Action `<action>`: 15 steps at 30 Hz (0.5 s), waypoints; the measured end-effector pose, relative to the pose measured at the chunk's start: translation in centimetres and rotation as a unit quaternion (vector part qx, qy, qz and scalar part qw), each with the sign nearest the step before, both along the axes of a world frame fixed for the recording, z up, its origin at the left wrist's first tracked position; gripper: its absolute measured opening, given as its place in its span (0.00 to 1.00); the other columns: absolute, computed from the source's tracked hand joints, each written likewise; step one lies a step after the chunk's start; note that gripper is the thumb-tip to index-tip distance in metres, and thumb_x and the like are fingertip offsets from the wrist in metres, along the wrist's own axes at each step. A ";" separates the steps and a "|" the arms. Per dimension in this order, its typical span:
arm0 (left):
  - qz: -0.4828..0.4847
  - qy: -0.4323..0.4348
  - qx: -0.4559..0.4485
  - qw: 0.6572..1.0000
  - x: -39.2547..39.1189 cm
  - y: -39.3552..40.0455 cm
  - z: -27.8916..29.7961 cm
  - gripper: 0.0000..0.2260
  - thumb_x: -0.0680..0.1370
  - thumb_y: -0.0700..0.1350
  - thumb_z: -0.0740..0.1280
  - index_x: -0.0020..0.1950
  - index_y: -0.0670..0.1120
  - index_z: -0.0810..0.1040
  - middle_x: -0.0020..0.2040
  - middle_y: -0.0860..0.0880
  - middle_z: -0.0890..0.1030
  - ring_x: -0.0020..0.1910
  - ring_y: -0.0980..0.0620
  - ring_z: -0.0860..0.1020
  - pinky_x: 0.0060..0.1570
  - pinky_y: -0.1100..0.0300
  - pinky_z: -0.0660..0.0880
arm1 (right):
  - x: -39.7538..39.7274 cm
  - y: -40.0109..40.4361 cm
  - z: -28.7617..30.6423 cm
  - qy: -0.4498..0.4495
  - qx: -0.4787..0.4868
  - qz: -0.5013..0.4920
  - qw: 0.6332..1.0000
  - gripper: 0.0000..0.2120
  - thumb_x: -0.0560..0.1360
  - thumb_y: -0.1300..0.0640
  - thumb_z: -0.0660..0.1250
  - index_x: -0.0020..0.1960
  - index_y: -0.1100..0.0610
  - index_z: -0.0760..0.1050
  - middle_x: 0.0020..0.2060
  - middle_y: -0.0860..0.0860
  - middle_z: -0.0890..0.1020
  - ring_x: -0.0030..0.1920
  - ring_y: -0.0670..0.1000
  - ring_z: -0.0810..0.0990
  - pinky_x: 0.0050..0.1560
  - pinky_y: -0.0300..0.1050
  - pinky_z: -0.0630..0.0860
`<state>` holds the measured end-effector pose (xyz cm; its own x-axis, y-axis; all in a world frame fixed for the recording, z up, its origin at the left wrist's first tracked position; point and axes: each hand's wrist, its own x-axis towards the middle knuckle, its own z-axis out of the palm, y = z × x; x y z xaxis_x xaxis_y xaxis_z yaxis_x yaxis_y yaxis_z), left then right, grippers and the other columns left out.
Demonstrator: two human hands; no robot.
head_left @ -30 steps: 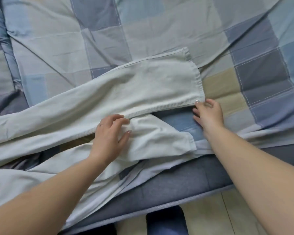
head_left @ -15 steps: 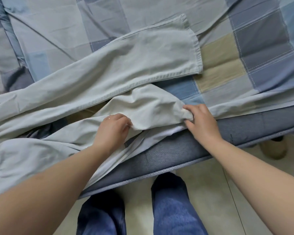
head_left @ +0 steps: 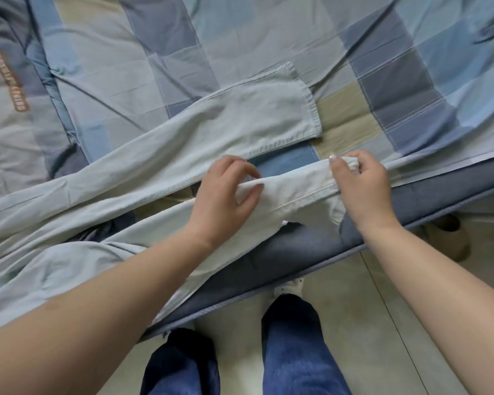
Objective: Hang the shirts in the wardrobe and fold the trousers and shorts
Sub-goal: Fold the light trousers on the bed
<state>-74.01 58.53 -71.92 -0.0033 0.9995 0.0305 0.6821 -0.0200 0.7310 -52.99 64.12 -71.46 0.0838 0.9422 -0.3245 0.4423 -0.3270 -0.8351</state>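
Bed: patchwork quilt (head_left: 240, 38) covers it; its front edge (head_left: 297, 252) runs just under the hands, floor below.
Trousers (head_left: 126, 172): pale, soft, light; legs lie leftward across the quilt, far leg flat.
Left hand (head_left: 226, 195): fingers curled, pinching the near leg (head_left: 297, 192).
Right hand (head_left: 362, 183): pinches the near leg's hem.
Room: open quilt beyond; near leg overhangs the edge and may slide.

The trousers (head_left: 240, 132) lie across the bed (head_left: 297, 252), their near leg draping over its front edge.
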 end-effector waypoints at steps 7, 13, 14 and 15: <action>-0.084 -0.089 0.042 0.992 6.1 0.7 4.2 0.16 0.72 0.51 0.70 0.52 0.41 0.78 0.48 0.47 0.77 0.46 0.59 0.72 0.48 0.64 0.72 | -2.1 -2.0 3.9 0.169 -0.022 -0.089 0.981 0.22 0.63 0.35 0.73 0.44 0.48 0.69 0.40 0.50 0.78 0.41 0.48 0.78 0.41 0.48 0.76; -0.038 -0.184 -0.133 0.973 6.1 2.6 5.0 0.08 0.70 0.46 0.74 0.43 0.51 0.76 0.37 0.54 0.76 0.35 0.56 0.73 0.38 0.60 0.72 | -1.0 -3.6 3.7 0.297 -0.015 -0.061 0.953 0.19 0.67 0.47 0.74 0.52 0.50 0.70 0.41 0.48 0.83 0.41 0.44 0.82 0.42 0.39 0.76; -0.022 -0.219 -0.176 0.959 5.9 3.1 5.0 0.09 0.69 0.46 0.75 0.42 0.52 0.76 0.36 0.54 0.76 0.34 0.56 0.73 0.38 0.59 0.72 | -0.6 -3.9 3.4 0.292 -0.009 -0.036 0.956 0.21 0.67 0.45 0.75 0.54 0.49 0.71 0.46 0.49 0.83 0.46 0.44 0.82 0.45 0.38 0.76; -0.006 -0.244 -0.203 0.948 5.7 3.5 5.2 0.09 0.68 0.46 0.76 0.42 0.52 0.76 0.36 0.53 0.76 0.35 0.55 0.73 0.38 0.58 0.72 | -0.3 -4.4 3.1 0.248 0.004 0.001 0.969 0.23 0.66 0.41 0.74 0.56 0.47 0.71 0.50 0.48 0.81 0.51 0.45 0.81 0.49 0.38 0.76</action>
